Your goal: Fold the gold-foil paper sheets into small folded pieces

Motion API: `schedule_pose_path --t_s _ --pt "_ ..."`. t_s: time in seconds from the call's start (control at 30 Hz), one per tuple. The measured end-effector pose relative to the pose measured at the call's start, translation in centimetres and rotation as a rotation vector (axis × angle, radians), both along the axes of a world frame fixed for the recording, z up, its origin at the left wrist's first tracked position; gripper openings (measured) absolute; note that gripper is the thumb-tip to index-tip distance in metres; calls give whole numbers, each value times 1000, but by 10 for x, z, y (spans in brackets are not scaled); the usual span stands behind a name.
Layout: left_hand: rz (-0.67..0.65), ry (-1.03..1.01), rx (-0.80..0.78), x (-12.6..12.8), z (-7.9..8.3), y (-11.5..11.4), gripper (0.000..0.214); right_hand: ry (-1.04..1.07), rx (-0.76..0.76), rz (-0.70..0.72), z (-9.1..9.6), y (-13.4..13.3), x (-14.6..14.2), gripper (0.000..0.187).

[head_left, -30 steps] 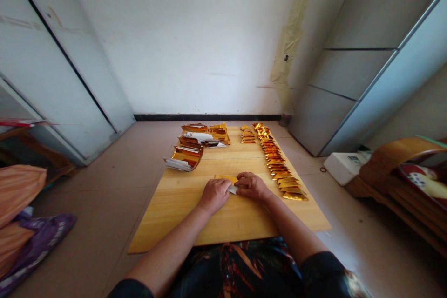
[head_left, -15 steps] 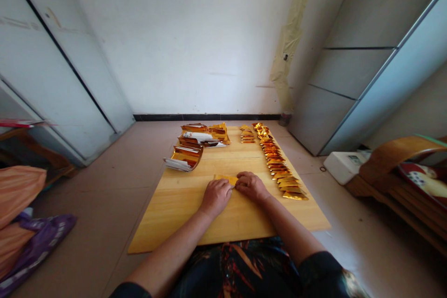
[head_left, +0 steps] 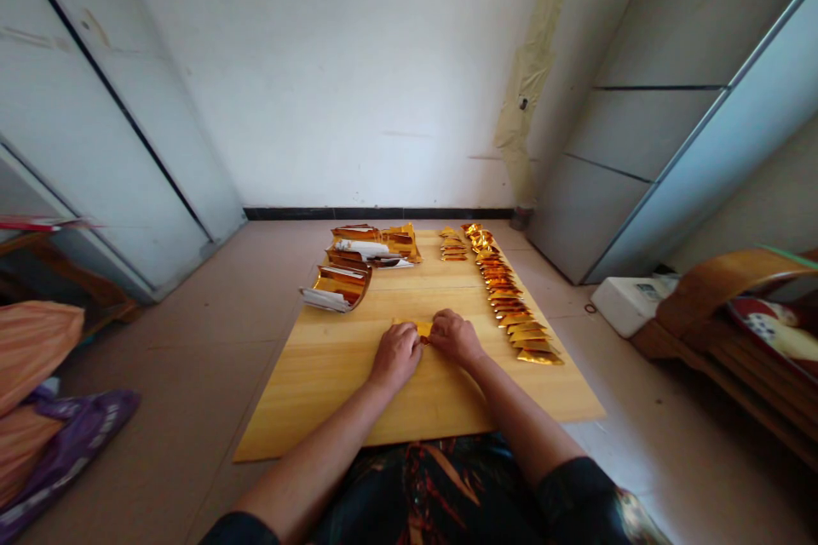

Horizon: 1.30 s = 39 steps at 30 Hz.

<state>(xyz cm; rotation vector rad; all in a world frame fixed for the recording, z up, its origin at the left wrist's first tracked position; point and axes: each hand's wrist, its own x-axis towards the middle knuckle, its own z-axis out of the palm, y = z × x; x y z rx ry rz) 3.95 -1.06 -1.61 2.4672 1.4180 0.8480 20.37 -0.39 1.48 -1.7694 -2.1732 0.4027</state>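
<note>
A small folded piece of gold foil paper (head_left: 422, 329) sits on the pale wooden counter (head_left: 332, 400), between both hands. The left hand (head_left: 396, 356) and right hand (head_left: 455, 337) each close on it in a narrow grip, fingers nearly meeting. Just beside the right hand runs a long row of folded gold foil triangles (head_left: 511, 309). Farther ahead, near the counter's far edge, stand curved bundles of gold-and-white foil sheets (head_left: 338, 287).
</note>
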Motion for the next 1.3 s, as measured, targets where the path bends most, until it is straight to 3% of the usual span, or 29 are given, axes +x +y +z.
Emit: schedule_pose_path --t_s 0.67,1.03,1.3 --pt "12 54 13 1 3 -2 13 -62 -24 23 -6 0 0 11" --pt "-254 34 53 -18 3 1 31 -82 -43 -4 -1 1 -3 12" --pt "-255 9 50 -21 -5 5 38 -47 -50 -45 0 2 -4 7"
